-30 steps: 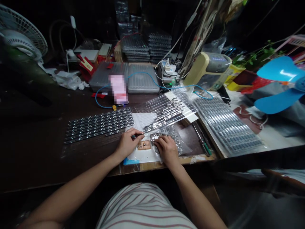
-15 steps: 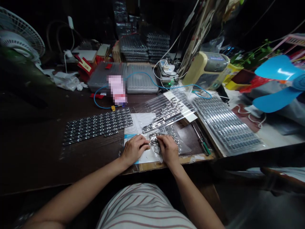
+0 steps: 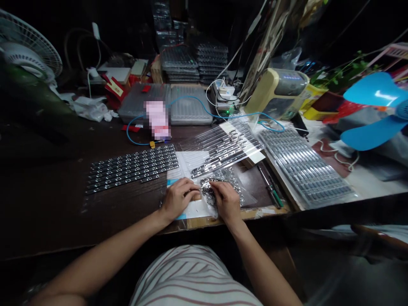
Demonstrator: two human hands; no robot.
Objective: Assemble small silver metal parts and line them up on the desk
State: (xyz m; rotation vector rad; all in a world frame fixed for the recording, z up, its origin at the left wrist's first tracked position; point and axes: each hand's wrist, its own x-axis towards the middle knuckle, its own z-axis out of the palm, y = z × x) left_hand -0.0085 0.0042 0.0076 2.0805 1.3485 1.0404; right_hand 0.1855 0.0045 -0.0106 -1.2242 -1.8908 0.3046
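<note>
My left hand [image 3: 179, 198] lies curled on a white sheet [image 3: 191, 210] at the desk's front edge, its fingers pressing on a small brown block that it mostly hides. Just to its right, my right hand [image 3: 226, 199] has its fingers bent into a heap of small shiny metal parts [image 3: 208, 189] in a clear plastic bag [image 3: 234, 178]. What the fingertips pinch is too small to make out. Behind the hands, long clear strips holding parts [image 3: 223, 151] lie at a slant. To the left, rows of dark filled strips [image 3: 132, 166] lie side by side.
A large ribbed tray [image 3: 306, 168] fills the right of the desk, with pens [image 3: 269, 185] beside it. Grey boxes [image 3: 165, 108], stacked trays [image 3: 194, 61], a blue cable [image 3: 197, 102], a yellow device [image 3: 280, 91], a white fan [image 3: 25, 46] and a blue fan [image 3: 378, 110] ring the back.
My left hand has drawn back from the strips and come down over the small brown block, closing in beside my right hand, which stays in the heap of parts.
</note>
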